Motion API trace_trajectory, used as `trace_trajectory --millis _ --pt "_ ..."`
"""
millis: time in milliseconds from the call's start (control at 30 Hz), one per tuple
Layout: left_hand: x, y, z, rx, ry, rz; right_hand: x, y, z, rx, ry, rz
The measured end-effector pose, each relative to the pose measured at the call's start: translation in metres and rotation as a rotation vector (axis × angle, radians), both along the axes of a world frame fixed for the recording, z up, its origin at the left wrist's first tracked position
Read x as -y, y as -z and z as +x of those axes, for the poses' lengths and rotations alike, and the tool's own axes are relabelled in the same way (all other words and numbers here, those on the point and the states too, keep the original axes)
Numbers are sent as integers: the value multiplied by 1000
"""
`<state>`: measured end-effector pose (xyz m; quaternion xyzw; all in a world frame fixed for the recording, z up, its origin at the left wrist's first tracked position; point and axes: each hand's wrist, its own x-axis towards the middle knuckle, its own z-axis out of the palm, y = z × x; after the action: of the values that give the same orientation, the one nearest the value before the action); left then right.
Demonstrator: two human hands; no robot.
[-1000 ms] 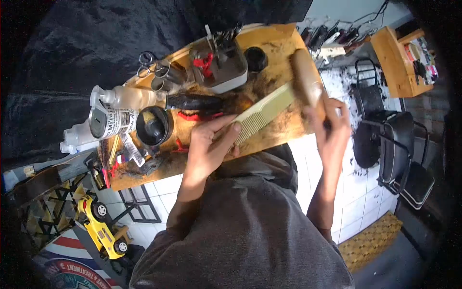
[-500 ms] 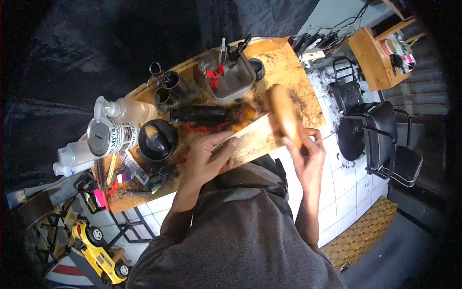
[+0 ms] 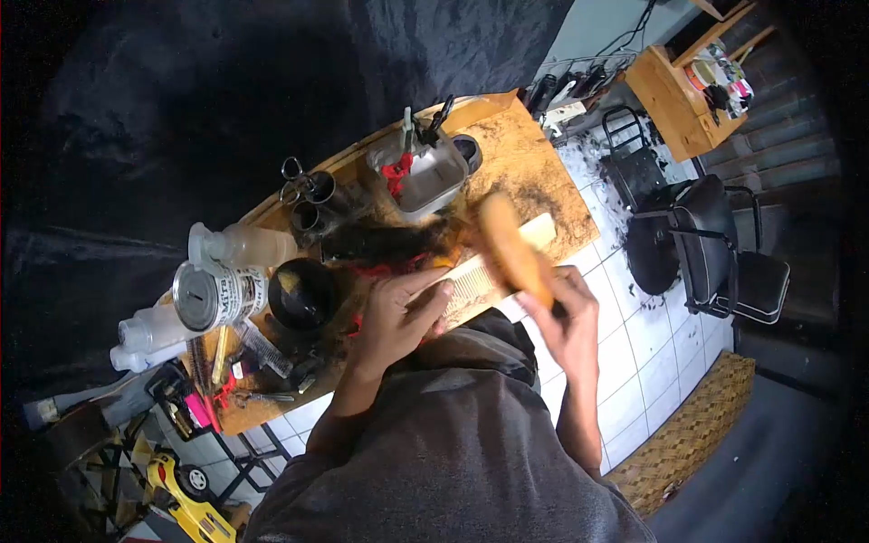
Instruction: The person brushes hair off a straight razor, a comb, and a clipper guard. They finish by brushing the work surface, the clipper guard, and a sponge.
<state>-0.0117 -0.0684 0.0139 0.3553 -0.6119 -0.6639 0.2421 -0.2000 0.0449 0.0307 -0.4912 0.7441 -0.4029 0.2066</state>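
The left hand (image 3: 398, 317) is gripping a comb (image 3: 493, 264) lying lengthwise under the wooden brush (image 3: 513, 249) clasped by the right hand (image 3: 566, 317).

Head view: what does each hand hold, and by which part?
Left hand grips the comb at its near end; right hand holds the wooden brush by its lower end.

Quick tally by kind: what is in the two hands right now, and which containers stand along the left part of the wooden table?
Combs: 1, comb in left hand
Brushes: 1, brush in right hand
Spray bottles: 1
Tins: 1
Black bowls: 1
Total: 5
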Motion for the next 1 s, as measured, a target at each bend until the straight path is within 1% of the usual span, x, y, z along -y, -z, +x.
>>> trace_trajectory --millis 33,67,133,200,233,267,333,367,433,467,533,567,633,667,733,767,833,867,900,967,1000 --pt "2 -5 1 -4 23 20 1 -2 -4 -16 183 73" --pt "3 -4 3 -10 32 17 -1 4 -14 -110 291 84" --pt "6 1 6 -12 84 110 -8 20 -33 -23 426 22" --pt "9 0 7 6 143 147 -13 14 -42 380 465 14" --pt "10 0 6 28 191 186 -16 7 -44 552 473 93" --pt "10 1 5 26 200 190 -18 10 -45 677 395 -9" --pt "13 5 1 -18 339 251 -20 10 -39 881 314 -127" --pt "15 5 -2 -19 341 250 -23 16 -40 878 272 -106" --pt "17 3 -8 27 465 221 -21 14 -35 900 355 -105" --pt "16 6 -11 27 466 216 -23 18 -36 915 383 -123" --pt "13 20 -17 -126 348 -149 -27 19 -36 916 422 -152" --pt "14 25 -17 -127 353 -153 -29 20 -37 916 460 -177" --pt "18 22 -18 -176 176 -303 -32 21 -40 884 472 -187" --pt "11 19 -21 -211 -13 52 -34 22 -42 852 481 -191" --pt "20 14 -15 16 69 -279 -39 26 -44 851 510 -207" --pt "19 10 -16 15 76 -282 -40 26 -44 851 532 -214" --pt "14 4 -17 187 14 -414 -43 26 -43 849 547 -223" --pt "11 4 -19 188 17 -416 -44 26 -42 846 558 -224" --pt "8 3 -22 136 -23 -381 -44 26 -41 846 560 -229" --pt "3 0 -32 83 -60 -347 -43 27 -38 842 625 -237" --pt "1 -4 -40 54 -176 -523 -43 28 -37 840 628 -242"
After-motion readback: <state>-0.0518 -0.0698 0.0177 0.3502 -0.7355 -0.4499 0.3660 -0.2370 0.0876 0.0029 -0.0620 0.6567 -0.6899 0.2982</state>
